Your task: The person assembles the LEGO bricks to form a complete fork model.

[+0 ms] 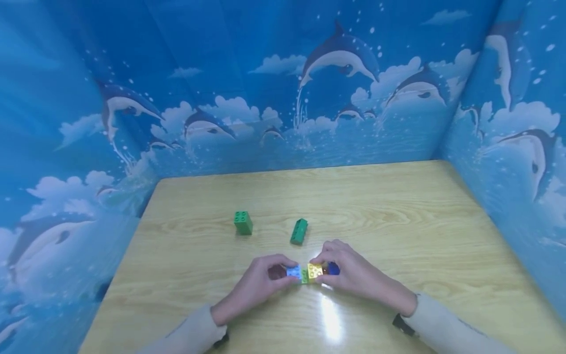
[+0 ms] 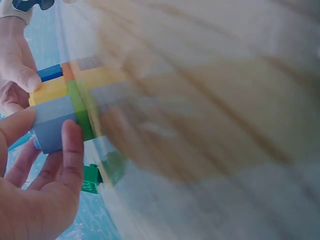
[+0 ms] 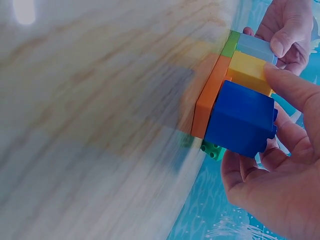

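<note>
A row of toy building bricks lies on the table between the two hands. My left hand [image 1: 264, 278] pinches the light blue brick [image 2: 54, 120] at its left end, between thumb and fingers. At the right, my right hand [image 1: 355, 270] grips the yellow brick [image 1: 315, 270] with thumb and forefinger; its other fingers curl behind the dark blue brick [image 3: 242, 117]. Under these bricks run a light green brick [image 2: 80, 107] and a flat orange brick [image 3: 211, 97], which lie against the tabletop. In the head view, the right hand partly hides the dark blue brick.
Beyond the hands, a tall green brick [image 1: 243, 223] stands upright at the left. Nearer the middle a dark green brick [image 1: 298, 231] lies on its side. The wooden table [image 1: 376, 201] is bordered at the back and sides by a blue dolphin-print curtain [image 1: 265, 118].
</note>
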Demonstrator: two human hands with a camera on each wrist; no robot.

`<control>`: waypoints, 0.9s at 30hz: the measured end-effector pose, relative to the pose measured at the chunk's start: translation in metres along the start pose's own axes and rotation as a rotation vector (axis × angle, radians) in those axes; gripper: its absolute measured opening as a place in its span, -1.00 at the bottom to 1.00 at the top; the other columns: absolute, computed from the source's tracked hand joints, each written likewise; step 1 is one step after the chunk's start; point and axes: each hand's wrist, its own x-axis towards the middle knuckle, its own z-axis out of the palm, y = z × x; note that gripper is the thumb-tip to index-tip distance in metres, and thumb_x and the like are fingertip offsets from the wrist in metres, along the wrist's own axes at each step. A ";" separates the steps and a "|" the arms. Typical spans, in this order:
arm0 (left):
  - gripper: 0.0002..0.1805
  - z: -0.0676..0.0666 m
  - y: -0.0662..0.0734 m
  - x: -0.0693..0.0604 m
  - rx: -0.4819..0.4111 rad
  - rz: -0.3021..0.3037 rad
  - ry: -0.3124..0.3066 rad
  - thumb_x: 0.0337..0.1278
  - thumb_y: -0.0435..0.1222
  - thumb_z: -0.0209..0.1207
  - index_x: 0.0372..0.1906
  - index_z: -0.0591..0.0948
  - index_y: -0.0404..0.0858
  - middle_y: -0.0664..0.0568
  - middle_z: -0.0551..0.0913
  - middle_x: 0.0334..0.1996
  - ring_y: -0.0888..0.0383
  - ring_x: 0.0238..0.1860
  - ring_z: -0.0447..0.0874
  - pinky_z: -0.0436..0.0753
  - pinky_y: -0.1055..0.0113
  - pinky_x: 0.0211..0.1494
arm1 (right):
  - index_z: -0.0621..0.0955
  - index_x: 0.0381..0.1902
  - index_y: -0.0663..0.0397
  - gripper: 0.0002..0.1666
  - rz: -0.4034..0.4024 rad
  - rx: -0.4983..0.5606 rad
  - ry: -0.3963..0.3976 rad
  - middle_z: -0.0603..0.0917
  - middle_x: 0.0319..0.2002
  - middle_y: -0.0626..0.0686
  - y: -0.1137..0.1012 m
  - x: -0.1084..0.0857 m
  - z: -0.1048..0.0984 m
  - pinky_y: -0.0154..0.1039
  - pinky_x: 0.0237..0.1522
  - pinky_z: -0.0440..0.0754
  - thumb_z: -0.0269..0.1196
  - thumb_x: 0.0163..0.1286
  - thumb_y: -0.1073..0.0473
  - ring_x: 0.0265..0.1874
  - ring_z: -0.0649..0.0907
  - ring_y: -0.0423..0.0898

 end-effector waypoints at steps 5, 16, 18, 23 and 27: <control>-0.72 0.002 -0.001 -0.002 0.003 -0.044 -0.025 0.31 -0.21 0.51 0.06 0.77 -0.08 0.27 0.77 -0.16 0.24 -0.23 0.74 0.78 0.31 -0.12 | 0.83 0.12 -0.04 -0.58 0.009 0.004 -0.010 0.60 -0.23 -0.17 0.000 0.000 0.002 -0.27 -0.23 0.52 0.61 0.32 0.09 -0.26 0.48 -0.22; -0.40 -0.005 0.003 0.005 -0.006 -0.090 0.008 0.51 -0.03 0.36 0.39 0.54 -0.30 0.01 0.73 0.06 0.17 -0.13 0.73 0.77 0.27 -0.08 | 0.83 0.13 -0.04 -0.58 -0.008 -0.005 -0.014 0.60 -0.24 -0.15 0.001 0.001 0.001 -0.27 -0.25 0.53 0.61 0.33 0.08 -0.28 0.49 -0.21; -0.38 -0.008 0.006 0.011 0.000 -0.096 0.037 0.51 -0.04 0.36 0.43 0.51 -0.29 -0.04 0.71 0.12 0.14 -0.11 0.71 0.76 0.25 -0.08 | 0.83 0.13 -0.04 -0.58 -0.007 -0.008 -0.016 0.61 -0.24 -0.15 0.000 0.001 0.000 -0.27 -0.25 0.53 0.61 0.32 0.09 -0.28 0.49 -0.21; -0.28 -0.013 0.011 0.027 -0.012 -0.160 0.099 0.45 -0.01 0.42 0.50 0.46 -0.27 -0.12 0.62 0.27 0.10 -0.06 0.67 0.75 0.23 -0.11 | 0.83 0.12 -0.02 -0.58 -0.019 -0.012 -0.011 0.59 -0.27 -0.16 0.000 0.003 -0.001 -0.28 -0.26 0.52 0.61 0.32 0.11 -0.28 0.48 -0.21; -0.19 -0.013 0.007 0.039 -0.009 -0.204 0.108 0.38 0.02 0.46 0.54 0.44 -0.28 -0.14 0.60 0.32 0.09 -0.09 0.66 0.74 0.23 -0.18 | 0.83 0.12 -0.03 -0.59 -0.019 -0.005 -0.019 0.55 -0.29 -0.18 0.000 0.003 -0.002 -0.30 -0.28 0.50 0.61 0.33 0.10 -0.29 0.45 -0.22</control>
